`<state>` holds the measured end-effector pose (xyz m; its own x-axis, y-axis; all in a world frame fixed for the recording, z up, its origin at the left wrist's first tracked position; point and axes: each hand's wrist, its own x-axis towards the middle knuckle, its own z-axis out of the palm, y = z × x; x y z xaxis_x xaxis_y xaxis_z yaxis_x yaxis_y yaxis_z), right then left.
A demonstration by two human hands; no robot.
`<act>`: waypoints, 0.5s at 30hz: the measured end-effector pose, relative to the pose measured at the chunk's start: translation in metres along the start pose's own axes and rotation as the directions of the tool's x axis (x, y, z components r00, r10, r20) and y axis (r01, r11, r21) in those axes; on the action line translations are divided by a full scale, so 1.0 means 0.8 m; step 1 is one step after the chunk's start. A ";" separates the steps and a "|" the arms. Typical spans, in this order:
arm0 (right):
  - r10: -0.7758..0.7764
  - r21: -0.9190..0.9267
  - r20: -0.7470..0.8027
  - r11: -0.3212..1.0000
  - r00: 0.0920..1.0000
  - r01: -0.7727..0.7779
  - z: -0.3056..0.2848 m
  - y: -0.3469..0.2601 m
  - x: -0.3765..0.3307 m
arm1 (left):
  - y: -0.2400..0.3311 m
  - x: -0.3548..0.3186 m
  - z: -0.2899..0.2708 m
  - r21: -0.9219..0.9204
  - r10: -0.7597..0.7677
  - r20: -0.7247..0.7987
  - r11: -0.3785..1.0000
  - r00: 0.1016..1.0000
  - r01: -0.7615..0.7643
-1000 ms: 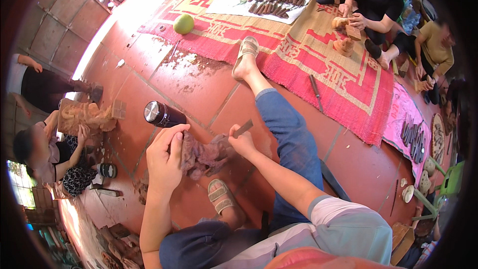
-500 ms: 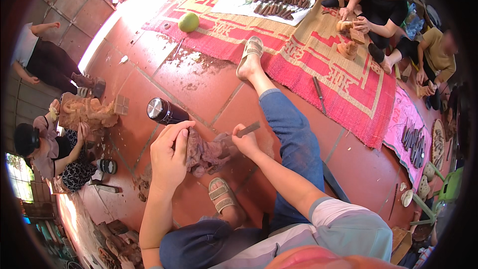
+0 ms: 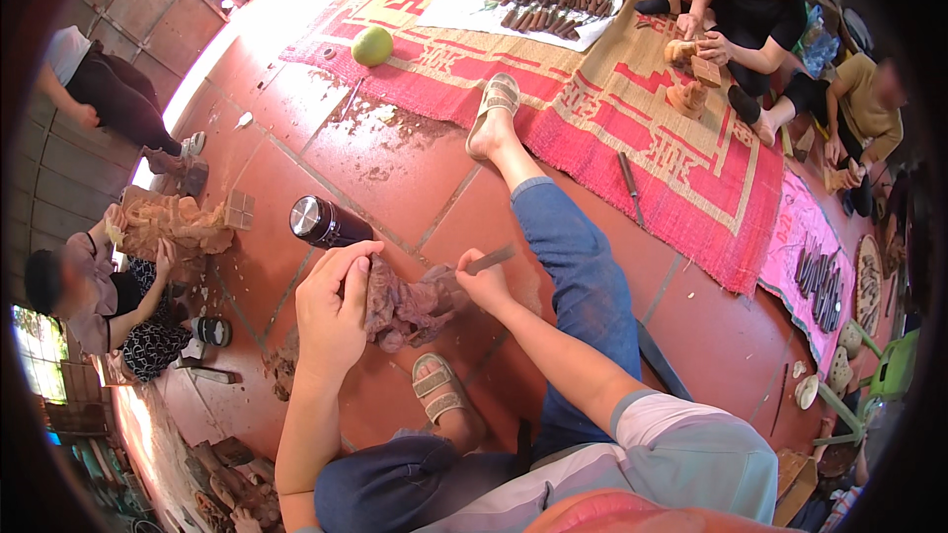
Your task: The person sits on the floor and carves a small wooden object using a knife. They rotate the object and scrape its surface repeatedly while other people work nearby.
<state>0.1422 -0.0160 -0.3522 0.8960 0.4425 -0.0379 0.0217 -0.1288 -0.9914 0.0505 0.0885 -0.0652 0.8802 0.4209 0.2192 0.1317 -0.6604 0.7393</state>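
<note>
A reddish-brown wood carving [image 3: 410, 306] with a knobbly, sculpted surface is between my hands, over the tiles by my left foot. My left hand [image 3: 334, 304] grips its left end, with the fingertips hidden behind the wood. At the carving's right end my right hand [image 3: 484, 282] is closed around a flat, narrow, dark strip-shaped tool [image 3: 492, 259]. One end of this tool sticks out up and to the right of my fist; its working end is hidden. Just beyond my left hand a dark flask [image 3: 341, 225] with a silver lid stands on the floor.
A red-and-tan mat [image 3: 681, 158] holds a green round fruit [image 3: 372, 45], a chisel-like tool [image 3: 630, 188] and a white sheet with several carving tools [image 3: 558, 8]. Other people sit carving at left and upper right. More tools [image 3: 820, 281] lie on pink cloth at right.
My right hand and its tool have shifted very slightly left, and the tool's tilt has changed a little. The standing person at far left has lowered an arm and moved.
</note>
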 end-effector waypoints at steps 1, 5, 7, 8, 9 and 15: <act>0.072 0.052 0.011 0.996 0.997 -0.072 -0.001 0.004 0.002 | -0.001 0.000 0.000 0.001 0.004 -0.001 1.000 1.000 -0.004; 0.008 -0.036 -0.013 0.999 1.000 -0.008 0.000 -0.009 -0.004 | -0.003 -0.002 -0.001 0.004 -0.008 0.001 1.000 1.000 0.008; -0.097 -0.074 -0.037 0.993 0.995 0.094 0.002 -0.004 -0.005 | -0.003 -0.001 -0.001 0.007 0.014 -0.002 1.000 1.000 -0.014; 0.034 0.037 -0.008 0.999 0.999 -0.034 0.001 -0.007 -0.003 | -0.003 -0.001 -0.001 0.010 0.024 -0.004 1.000 1.000 -0.024; 0.160 0.144 0.036 0.976 0.986 -0.164 -0.002 -0.009 0.000 | -0.003 -0.001 -0.002 0.008 0.023 -0.005 1.000 1.000 -0.023; 0.035 0.029 0.012 0.999 0.999 -0.035 -0.002 -0.007 -0.003 | -0.003 -0.002 -0.001 0.007 0.002 0.007 1.000 1.000 -0.002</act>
<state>0.1407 -0.0177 -0.3462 0.8910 0.4481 -0.0738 -0.0226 -0.1185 -0.9927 0.0489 0.0898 -0.0670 0.8836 0.4152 0.2162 0.1331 -0.6657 0.7343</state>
